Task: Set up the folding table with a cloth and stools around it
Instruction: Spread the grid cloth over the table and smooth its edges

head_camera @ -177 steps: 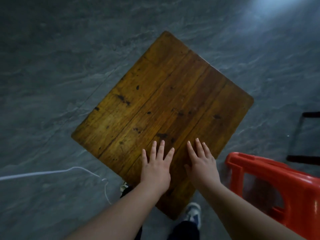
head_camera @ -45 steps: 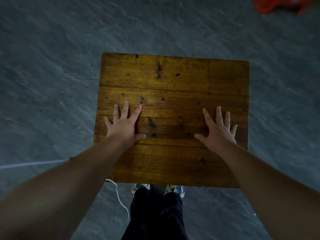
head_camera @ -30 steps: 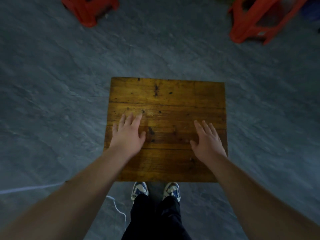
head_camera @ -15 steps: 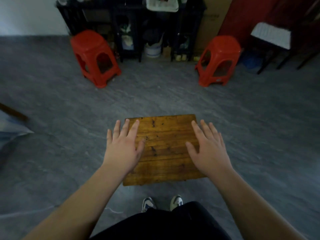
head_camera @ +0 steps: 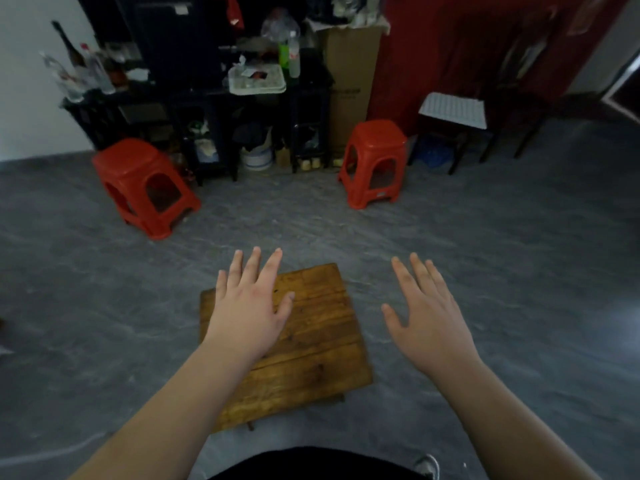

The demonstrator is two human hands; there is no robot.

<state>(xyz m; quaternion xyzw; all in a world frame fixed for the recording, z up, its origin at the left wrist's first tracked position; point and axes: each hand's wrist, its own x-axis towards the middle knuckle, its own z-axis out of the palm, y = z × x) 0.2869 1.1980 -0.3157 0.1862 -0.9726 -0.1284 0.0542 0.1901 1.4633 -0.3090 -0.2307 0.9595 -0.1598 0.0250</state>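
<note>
On your far left, a red stool (head_camera: 143, 187) stands upright by the dark shelf (head_camera: 194, 109). Your left hand (head_camera: 247, 306) hovers flat, fingers straight and spread, holding nothing, over the wooden table (head_camera: 311, 344), whose planks run crosswise and long side points away from you. Your right hand (head_camera: 424, 318) is equally spread and empty above bare floor (head_camera: 519, 271). A second stool (head_camera: 375, 162) stands beyond.
</note>
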